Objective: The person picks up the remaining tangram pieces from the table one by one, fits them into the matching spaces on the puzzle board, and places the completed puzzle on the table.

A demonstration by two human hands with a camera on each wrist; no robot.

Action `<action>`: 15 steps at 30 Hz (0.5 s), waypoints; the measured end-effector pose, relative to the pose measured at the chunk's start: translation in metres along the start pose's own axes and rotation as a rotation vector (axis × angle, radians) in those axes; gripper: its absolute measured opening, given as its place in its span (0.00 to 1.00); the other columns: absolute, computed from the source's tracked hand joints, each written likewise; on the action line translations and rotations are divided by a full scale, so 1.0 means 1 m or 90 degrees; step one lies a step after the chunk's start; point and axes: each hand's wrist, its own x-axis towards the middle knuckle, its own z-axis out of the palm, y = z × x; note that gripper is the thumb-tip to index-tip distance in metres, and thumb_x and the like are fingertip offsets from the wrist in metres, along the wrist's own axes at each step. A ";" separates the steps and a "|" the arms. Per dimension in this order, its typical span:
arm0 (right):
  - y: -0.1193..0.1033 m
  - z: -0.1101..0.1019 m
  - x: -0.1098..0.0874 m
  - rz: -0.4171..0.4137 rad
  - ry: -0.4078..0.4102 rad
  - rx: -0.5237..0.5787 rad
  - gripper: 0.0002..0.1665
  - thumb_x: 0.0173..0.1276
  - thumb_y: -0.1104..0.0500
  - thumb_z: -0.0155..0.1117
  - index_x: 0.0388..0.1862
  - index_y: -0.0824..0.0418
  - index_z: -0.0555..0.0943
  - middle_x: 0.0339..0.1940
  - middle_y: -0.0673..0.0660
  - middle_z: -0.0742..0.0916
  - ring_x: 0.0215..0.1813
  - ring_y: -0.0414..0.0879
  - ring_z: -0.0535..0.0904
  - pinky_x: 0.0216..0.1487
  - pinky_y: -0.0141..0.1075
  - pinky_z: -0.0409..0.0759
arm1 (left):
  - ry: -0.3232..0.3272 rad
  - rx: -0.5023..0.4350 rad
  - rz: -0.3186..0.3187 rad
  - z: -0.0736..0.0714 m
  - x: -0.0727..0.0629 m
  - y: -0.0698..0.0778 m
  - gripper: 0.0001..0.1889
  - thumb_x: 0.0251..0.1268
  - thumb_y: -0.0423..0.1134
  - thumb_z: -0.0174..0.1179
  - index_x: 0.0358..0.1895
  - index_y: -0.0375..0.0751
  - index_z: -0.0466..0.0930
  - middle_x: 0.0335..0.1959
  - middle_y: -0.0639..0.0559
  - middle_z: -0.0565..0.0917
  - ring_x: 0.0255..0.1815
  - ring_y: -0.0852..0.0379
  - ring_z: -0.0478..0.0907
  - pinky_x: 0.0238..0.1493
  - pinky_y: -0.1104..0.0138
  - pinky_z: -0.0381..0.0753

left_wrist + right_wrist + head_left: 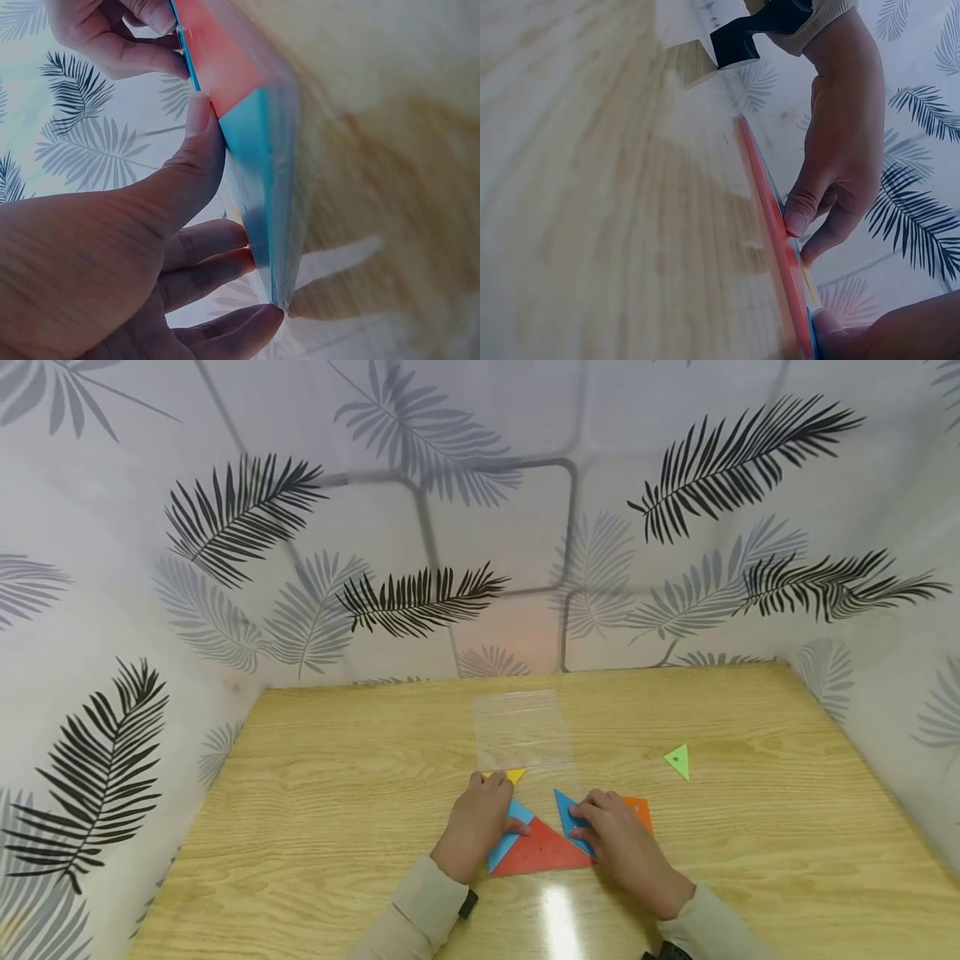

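Note:
Flat coloured tangram pieces lie on the wooden table. My left hand (476, 822) rests over a light blue piece (519, 811), its thumb touching the edge of a large red triangle (542, 853). In the left wrist view its fingers reach fairly straight along the blue piece's side. A yellow piece (516, 774) shows just past its fingertips. My right hand (624, 845) pinches a blue triangle (563, 804) between thumb and fingers, close to the red triangle's right side. Part of an orange piece (640, 810) shows behind that hand; the rest is hidden.
A small green triangle (677, 761) with a hole lies apart on the right. A clear plastic sleeve (522, 728) lies flat beyond the pieces. Leaf-patterned cloth (480, 643) hangs behind the table (315, 827) and along its sides.

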 end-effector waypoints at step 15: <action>-0.002 0.000 -0.006 -0.011 -0.001 0.009 0.18 0.56 0.61 0.71 0.46 0.66 0.83 0.38 0.51 0.80 0.41 0.42 0.73 0.43 0.36 0.77 | 0.002 -0.029 -0.005 0.001 0.000 0.001 0.28 0.44 0.60 0.64 0.41 0.40 0.79 0.53 0.47 0.76 0.46 0.47 0.72 0.34 0.69 0.79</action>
